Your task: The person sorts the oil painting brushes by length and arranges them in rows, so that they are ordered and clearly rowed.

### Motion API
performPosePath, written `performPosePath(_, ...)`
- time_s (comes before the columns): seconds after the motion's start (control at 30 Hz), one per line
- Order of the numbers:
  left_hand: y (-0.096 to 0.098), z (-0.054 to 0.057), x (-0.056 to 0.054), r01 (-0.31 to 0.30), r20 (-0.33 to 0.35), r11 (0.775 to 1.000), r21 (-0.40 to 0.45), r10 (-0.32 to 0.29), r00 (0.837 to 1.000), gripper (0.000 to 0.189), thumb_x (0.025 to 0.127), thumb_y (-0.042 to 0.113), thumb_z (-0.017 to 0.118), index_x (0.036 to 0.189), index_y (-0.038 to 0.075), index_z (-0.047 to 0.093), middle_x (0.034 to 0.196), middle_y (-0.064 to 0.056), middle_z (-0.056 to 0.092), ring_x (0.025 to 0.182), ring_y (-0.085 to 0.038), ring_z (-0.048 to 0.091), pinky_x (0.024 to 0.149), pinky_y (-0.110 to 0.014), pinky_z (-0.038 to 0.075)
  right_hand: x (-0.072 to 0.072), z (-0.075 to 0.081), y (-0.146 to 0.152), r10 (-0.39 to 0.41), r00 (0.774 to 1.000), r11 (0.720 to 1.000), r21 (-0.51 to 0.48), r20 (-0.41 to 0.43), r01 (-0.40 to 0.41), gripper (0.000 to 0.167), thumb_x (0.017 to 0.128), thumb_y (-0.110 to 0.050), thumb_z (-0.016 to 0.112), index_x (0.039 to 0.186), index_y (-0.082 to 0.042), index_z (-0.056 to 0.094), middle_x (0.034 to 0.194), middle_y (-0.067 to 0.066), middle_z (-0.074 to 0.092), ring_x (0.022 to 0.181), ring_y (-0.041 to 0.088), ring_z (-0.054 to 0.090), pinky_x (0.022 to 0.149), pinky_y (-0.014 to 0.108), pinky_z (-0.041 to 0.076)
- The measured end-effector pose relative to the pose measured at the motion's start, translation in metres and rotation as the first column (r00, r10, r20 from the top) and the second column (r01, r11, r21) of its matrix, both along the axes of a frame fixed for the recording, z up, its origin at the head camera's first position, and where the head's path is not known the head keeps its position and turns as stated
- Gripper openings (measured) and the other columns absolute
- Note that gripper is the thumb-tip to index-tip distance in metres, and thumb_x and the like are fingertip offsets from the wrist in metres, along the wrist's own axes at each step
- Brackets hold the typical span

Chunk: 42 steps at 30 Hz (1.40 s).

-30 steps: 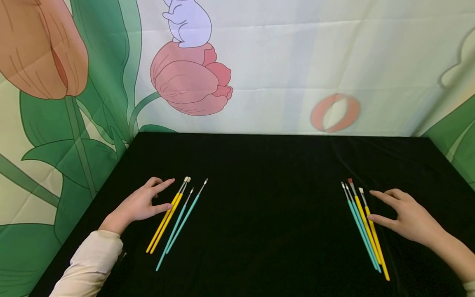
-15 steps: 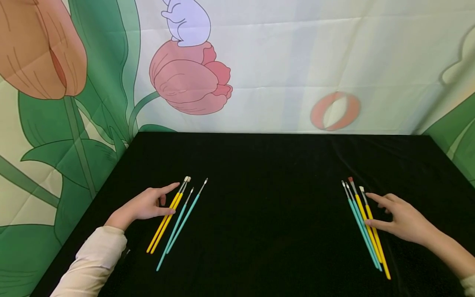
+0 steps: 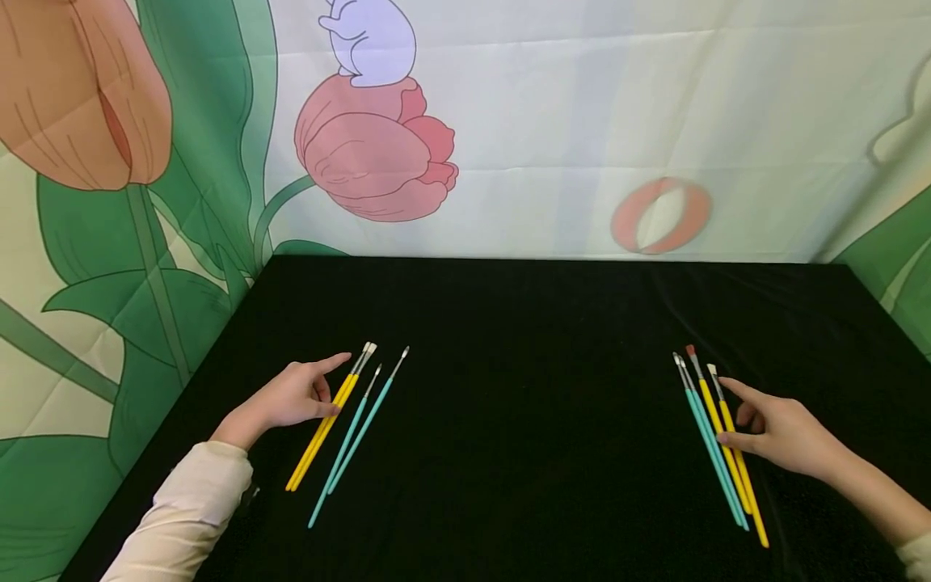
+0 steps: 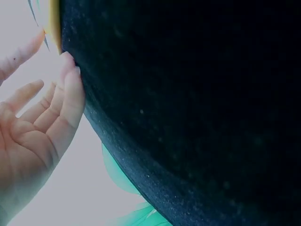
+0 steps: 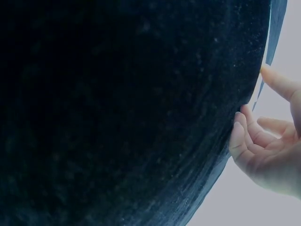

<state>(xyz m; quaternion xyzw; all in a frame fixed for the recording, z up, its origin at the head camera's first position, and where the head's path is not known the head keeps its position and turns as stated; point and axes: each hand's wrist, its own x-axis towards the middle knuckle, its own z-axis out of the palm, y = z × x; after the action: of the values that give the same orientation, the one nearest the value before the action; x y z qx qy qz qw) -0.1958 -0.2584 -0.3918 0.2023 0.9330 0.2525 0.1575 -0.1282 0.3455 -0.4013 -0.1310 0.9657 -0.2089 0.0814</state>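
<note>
In the head view, two yellow paintbrushes (image 3: 320, 440) lie side by side at the left. My left hand (image 3: 294, 394) holds them at mid-handle, thumb across them, index finger stretched towards the bristles, other fingers curled. Two teal paintbrushes (image 3: 358, 440) lie just right of them, crossing near their handle ends. At the right, two more yellow paintbrushes (image 3: 742, 477) lie between the thumb and curled fingers of my right hand (image 3: 789, 428); its index finger points to the white-tipped one's ferrule. Two teal paintbrushes (image 3: 716, 457) lie against their left. The wrist views show little of the brushes.
A black cloth (image 3: 524, 404) covers the table and stretches between the two brush groups. Behind it hangs a printed curtain (image 3: 524, 121) with tulips and leaves. A small pale object (image 3: 254, 491) lies beside the left sleeve (image 3: 200, 497).
Both hands have moved in towards the yellow brushes, their lower fingers curling in. The left yellow brushes' lower ends have shifted slightly left and closer together. The teal brushes stay put.
</note>
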Motion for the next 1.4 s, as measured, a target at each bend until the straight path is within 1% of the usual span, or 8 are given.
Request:
performPosePath(0.23, 0.002, 0.000, 0.001, -0.070, 0.088, 0.993, 0.097, 0.061, 0.994, 0.073, 0.074, -0.005, 0.065, 0.138, -0.006, 0.030, 0.060, -0.003, 0.056, 0.051, -0.016, 0.055, 0.051, -0.029, 0.049, 0.000, 0.001, -0.001, -0.062, 0.995, 0.997, -0.033, 0.074, 0.065, 0.083, 0.076, -0.032, 0.071, 0.132, 0.015, 0.032, 0.081, 0.002, 0.059, 0.062, 0.009, 0.051, 0.053, 0.025, 0.042)
performPosePath(0.37, 0.002, -0.001, 0.002, -0.095, 0.123, 0.987, 0.133, 0.079, 0.989, 0.073, 0.072, -0.009, 0.063, 0.137, -0.008, 0.030, 0.058, -0.005, 0.057, 0.051, -0.018, 0.055, 0.052, -0.030, 0.051, 0.000, 0.003, -0.002, -0.088, 0.990, 0.994, -0.062, 0.111, 0.095, 0.082, 0.075, -0.031, 0.072, 0.130, 0.016, 0.033, 0.079, 0.000, 0.058, 0.062, 0.010, 0.051, 0.054, 0.025, 0.041)
performPosePath(0.67, 0.003, -0.002, 0.001, -0.120, 0.158, 0.986, 0.119, 0.101, 0.982, 0.068, 0.071, -0.009, 0.061, 0.134, -0.008, 0.034, 0.059, -0.005, 0.056, 0.054, -0.017, 0.056, 0.053, -0.031, 0.051, -0.004, 0.004, -0.003, -0.101, 0.982, 0.991, -0.072, 0.160, 0.113, 0.078, 0.076, -0.026, 0.070, 0.129, 0.018, 0.032, 0.076, -0.001, 0.060, 0.060, 0.012, 0.051, 0.054, 0.026, 0.040)
performPosePath(0.83, 0.005, 0.000, 0.002, -0.113, 0.163, 0.987, 0.112, 0.094, 0.982, 0.068, 0.072, -0.009, 0.059, 0.134, -0.009, 0.033, 0.059, -0.005, 0.056, 0.054, -0.018, 0.057, 0.053, -0.031, 0.052, -0.004, 0.005, -0.001, -0.099, 0.982, 0.990, -0.087, 0.163, 0.114, 0.077, 0.076, -0.024, 0.070, 0.128, 0.020, 0.032, 0.075, -0.001, 0.061, 0.061, 0.013, 0.052, 0.055, 0.027, 0.041)
performPosePath(1.0, 0.004, 0.002, 0.002, -0.105, 0.168, 0.988, 0.111, 0.085, 0.982, 0.068, 0.075, -0.005, 0.063, 0.136, -0.009, 0.030, 0.062, -0.006, 0.056, 0.054, -0.018, 0.057, 0.054, -0.031, 0.052, -0.005, 0.007, 0.002, -0.100, 0.976, 0.984, -0.127, 0.195, 0.126, 0.078, 0.077, -0.024, 0.070, 0.130, 0.018, 0.030, 0.076, 0.000, 0.063, 0.065, 0.014, 0.056, 0.065, 0.034, 0.045)
performPosePath(1.1, 0.003, 0.004, 0.000, -0.091, 0.164, 0.989, 0.113, 0.071, 0.984, 0.071, 0.076, -0.006, 0.062, 0.137, -0.009, 0.027, 0.066, -0.007, 0.055, 0.054, -0.018, 0.057, 0.053, -0.031, 0.052, -0.005, 0.006, 0.004, -0.108, 0.972, 0.975, -0.169, 0.210, 0.145, 0.076, 0.078, -0.022, 0.069, 0.131, 0.017, 0.029, 0.078, 0.001, 0.064, 0.067, 0.014, 0.058, 0.067, 0.035, 0.046)
performPosePath(1.23, 0.003, 0.009, -0.001, -0.061, 0.142, 0.991, 0.121, 0.044, 0.989, 0.070, 0.078, -0.009, 0.059, 0.139, -0.006, 0.025, 0.069, -0.008, 0.054, 0.055, -0.019, 0.057, 0.053, -0.030, 0.051, -0.003, 0.006, 0.008, -0.114, 0.967, 0.950, -0.259, 0.229, 0.173, 0.071, 0.082, -0.013, 0.063, 0.135, 0.014, 0.025, 0.083, 0.007, 0.065, 0.070, 0.013, 0.059, 0.063, 0.030, 0.048)
performPosePath(1.4, 0.002, 0.012, -0.004, -0.017, 0.100, 0.989, 0.146, 0.003, 0.995, 0.058, 0.079, -0.009, 0.057, 0.134, -0.005, 0.038, 0.070, -0.008, 0.053, 0.056, -0.017, 0.057, 0.052, -0.028, 0.051, -0.004, 0.009, 0.010, -0.103, 0.961, 0.917, -0.350, 0.256, 0.191, 0.065, 0.086, -0.006, 0.055, 0.140, 0.008, 0.020, 0.091, 0.013, 0.064, 0.072, 0.015, 0.060, 0.062, 0.029, 0.052)
